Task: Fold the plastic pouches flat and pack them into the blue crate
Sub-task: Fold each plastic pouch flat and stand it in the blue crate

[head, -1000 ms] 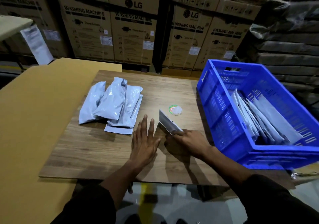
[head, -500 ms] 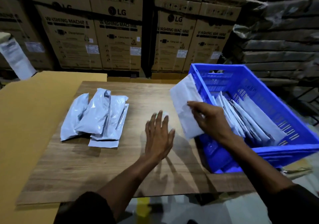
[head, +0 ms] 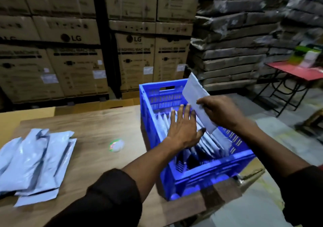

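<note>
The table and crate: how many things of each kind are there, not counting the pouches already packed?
Blue crate: 1
Pouch in the right hand: 1
Pile of loose pouches (count inside unclear): 1
Small round thing: 1
Total: 4

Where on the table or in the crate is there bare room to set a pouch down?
Bare wood lies between the unfolded pouch pile and the blue crate, around the small wrapper. The crate's near end looks open; its middle is crowded with upright pouches.

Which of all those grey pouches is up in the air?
The folded pouch pinched in the right hand above the blue crate; the others lie packed or piled.
</note>
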Demonstrator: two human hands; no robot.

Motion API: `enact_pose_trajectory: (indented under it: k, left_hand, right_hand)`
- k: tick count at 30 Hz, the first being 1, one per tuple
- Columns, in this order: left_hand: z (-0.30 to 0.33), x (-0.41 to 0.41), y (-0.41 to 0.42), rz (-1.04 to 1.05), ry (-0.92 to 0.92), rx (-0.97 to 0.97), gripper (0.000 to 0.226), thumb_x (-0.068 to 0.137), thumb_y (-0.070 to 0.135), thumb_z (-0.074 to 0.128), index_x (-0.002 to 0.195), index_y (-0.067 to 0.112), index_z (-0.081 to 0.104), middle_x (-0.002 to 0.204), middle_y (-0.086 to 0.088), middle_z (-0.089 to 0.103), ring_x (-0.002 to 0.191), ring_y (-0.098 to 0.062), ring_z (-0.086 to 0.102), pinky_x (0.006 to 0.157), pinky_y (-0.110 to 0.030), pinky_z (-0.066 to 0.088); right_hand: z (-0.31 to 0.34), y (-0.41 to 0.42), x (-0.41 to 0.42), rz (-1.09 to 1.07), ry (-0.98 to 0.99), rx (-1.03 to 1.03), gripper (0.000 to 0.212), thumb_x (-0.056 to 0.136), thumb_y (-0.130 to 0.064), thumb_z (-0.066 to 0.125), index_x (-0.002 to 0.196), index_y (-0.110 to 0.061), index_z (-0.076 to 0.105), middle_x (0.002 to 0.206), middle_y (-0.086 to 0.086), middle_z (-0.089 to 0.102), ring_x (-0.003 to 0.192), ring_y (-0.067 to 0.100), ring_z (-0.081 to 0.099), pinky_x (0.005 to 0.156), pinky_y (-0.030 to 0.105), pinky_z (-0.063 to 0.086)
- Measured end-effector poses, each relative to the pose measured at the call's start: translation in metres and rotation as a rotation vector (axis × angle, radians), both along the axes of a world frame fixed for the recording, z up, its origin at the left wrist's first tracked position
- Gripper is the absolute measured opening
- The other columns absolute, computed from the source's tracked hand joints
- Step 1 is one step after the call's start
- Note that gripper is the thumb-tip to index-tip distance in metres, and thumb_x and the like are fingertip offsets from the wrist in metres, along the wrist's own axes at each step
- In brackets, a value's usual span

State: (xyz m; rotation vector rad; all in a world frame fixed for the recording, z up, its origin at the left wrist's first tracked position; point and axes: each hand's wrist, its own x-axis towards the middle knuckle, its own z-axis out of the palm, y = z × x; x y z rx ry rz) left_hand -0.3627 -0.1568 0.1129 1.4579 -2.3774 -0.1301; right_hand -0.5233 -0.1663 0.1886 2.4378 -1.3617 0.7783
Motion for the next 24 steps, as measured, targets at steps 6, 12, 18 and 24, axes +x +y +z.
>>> enact_pose_trajectory:
  k: [6,12,18,24]
  left_hand:
    - [-0.048,-0.065,-0.014,-0.03,-0.212,0.169,0.112,0.088,0.077,0.048,0.161,0.005,0.003,0.169,-0.017,-0.011,0.155,-0.038,-0.015,0.118,-0.062,-0.013]
    - [-0.078,-0.098,-0.019,-0.097,-0.343,0.2,0.134,0.078,0.079,0.06,0.157,0.008,-0.022,0.164,-0.014,-0.03,0.152,-0.039,-0.024,0.115,-0.071,-0.013]
    - [-0.09,-0.094,-0.036,-0.035,-0.428,0.202,0.114,0.091,0.067,0.051,0.158,0.008,-0.019,0.167,-0.016,-0.022,0.153,-0.04,-0.021,0.118,-0.068,-0.008]
    - [-0.087,-0.094,-0.032,-0.056,-0.361,0.215,0.123,0.086,0.075,0.052,0.159,0.004,-0.016,0.167,-0.016,-0.022,0.153,-0.037,-0.021,0.118,-0.067,-0.009]
  right_hand:
    - [-0.021,-0.018,-0.058,-0.107,0.165,0.139,0.038,0.075,0.006,0.064,0.108,-0.011,0.074,0.11,0.014,0.073,0.088,0.039,0.071,0.072,0.048,0.058]
    - [-0.033,-0.024,-0.08,-0.118,0.306,0.187,0.032,0.084,-0.003,0.057,0.111,-0.015,0.068,0.118,0.007,0.069,0.097,0.036,0.067,0.07,0.041,0.049]
    - [-0.053,-0.026,-0.093,-0.119,0.37,0.227,0.027,0.081,-0.003,0.059,0.104,-0.015,0.065,0.109,0.006,0.068,0.092,0.037,0.066,0.061,0.04,0.044]
    - [-0.056,-0.03,-0.097,-0.161,0.397,0.196,0.032,0.085,-0.005,0.051,0.114,-0.016,0.06,0.118,0.004,0.065,0.1,0.035,0.062,0.063,0.039,0.038]
